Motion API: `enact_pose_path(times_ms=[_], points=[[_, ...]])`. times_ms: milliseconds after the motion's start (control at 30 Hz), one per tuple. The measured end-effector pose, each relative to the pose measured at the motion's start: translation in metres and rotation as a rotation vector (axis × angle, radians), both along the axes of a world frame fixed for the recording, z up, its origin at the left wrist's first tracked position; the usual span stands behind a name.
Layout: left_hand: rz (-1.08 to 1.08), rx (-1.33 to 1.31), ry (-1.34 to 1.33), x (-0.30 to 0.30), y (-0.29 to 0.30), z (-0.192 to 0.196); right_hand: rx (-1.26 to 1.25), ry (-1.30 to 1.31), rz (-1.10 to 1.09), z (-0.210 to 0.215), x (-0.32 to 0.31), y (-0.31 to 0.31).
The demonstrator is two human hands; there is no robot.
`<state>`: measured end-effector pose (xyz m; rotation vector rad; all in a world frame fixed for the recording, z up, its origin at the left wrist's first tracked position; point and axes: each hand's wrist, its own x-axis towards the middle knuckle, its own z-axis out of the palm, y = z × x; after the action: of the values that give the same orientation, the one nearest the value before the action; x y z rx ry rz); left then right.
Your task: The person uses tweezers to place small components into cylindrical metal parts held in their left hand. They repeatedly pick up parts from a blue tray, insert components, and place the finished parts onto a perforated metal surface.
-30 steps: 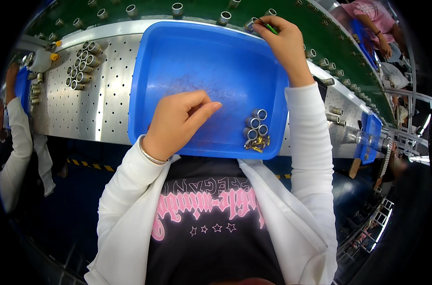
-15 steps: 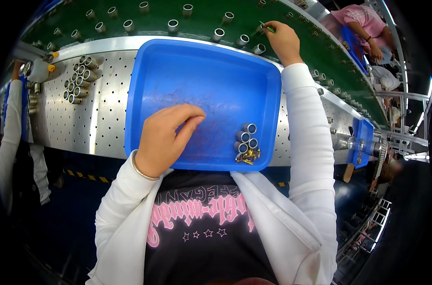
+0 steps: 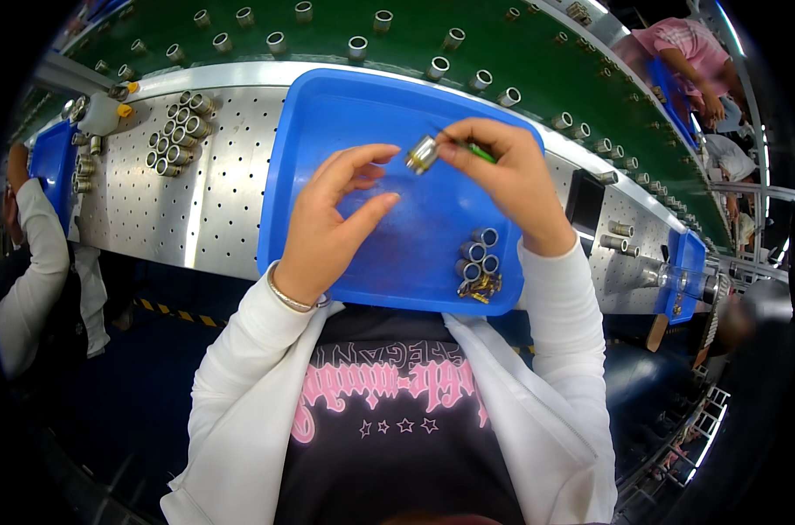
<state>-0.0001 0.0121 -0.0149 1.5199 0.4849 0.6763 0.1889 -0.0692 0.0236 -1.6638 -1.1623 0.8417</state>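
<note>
Held piece and its surroundings, as I view them remotely from above. At centre, a short silver metal cylinder (image 3: 422,155) with a yellowish band is tilted in the air above the far half of the tray. The right hand (image 3: 509,182) pinches it between thumb and fingers and also carries a slim green tool (image 3: 481,153), partly hidden by the fingers. The left hand (image 3: 323,219) is half open, thumb and fingers parted, with nothing visible in its grasp; it lies just beside the cylinder, seemingly not touching. For a clean two-handed hold, I would judge it best to steady the cylinder by its outer wall, leave its ends uncovered, and angle the tool's dark tip away from the left fingers. Below is the blue rectangular plastic tray (image 3: 327,109); in its near right corner, four grey metal rings (image 3: 485,236) adjoin loose brass-coloured pieces (image 3: 480,287), an obstacle should the right wrist drop. Beyond the far rim, the green conveyor belt (image 3: 323,31) bears upright metal cylinders (image 3: 439,67), which I would keep the knuckles clear of. Outward on the perforated steel table (image 3: 227,197): a cluster of silver tubes (image 3: 181,136) at left, a flat black object (image 3: 584,199) at right.
</note>
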Motion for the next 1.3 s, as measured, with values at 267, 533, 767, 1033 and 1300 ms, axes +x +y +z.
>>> enact_pose_path(times_ms=[267,533,767,1033,1300], points=[[-0.091,-0.334,-0.049,-0.005,-0.013,0.005,0.232,-0.3,-0.111,0.002,-0.045,-0.028],[-0.136,-0.226,0.044,-0.008,-0.016,0.012,0.363,-0.614,-0.04,-0.003,-0.062,-0.029],[-0.194,-0.823,-0.089,-0.011,-0.009,0.017,0.278,0.359,-0.11,-0.005,-0.053,-0.042],[-0.155,-0.817,-0.115,-0.006,-0.013,0.011,0.272,0.413,-0.07,-0.013,-0.055,-0.046],[-0.123,-0.81,-0.112,-0.004,-0.013,0.007,0.26,0.185,-0.084,-0.021,-0.059,-0.051]])
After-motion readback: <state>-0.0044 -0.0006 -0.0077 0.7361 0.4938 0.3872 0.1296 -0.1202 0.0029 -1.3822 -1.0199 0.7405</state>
